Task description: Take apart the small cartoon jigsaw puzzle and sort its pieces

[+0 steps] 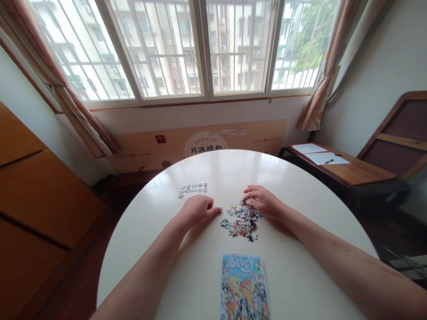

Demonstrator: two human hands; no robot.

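Observation:
A loose heap of small colourful jigsaw puzzle pieces point(242, 222) lies near the middle of the white round table. My left hand point(196, 210) is at the heap's left side, its fingers curled and its fingertips closed at a single puzzle piece point(220, 210). Over the heap's upper right edge is my right hand point(263, 201). Its fingers are apart and bent, with the tips touching pieces there. Beyond my left hand, several puzzle pieces point(193, 189) lie spaced out in short rows. Nearer to me a Bluey picture sheet point(245, 286) lies flat.
The white table point(133, 249) has a curved edge all round. To the right stands a wooden bench point(363, 171) with papers point(320, 158) and a pen on it. An orange-brown cabinet point(43, 195) stands on the left, and a barred window point(207, 49) is ahead.

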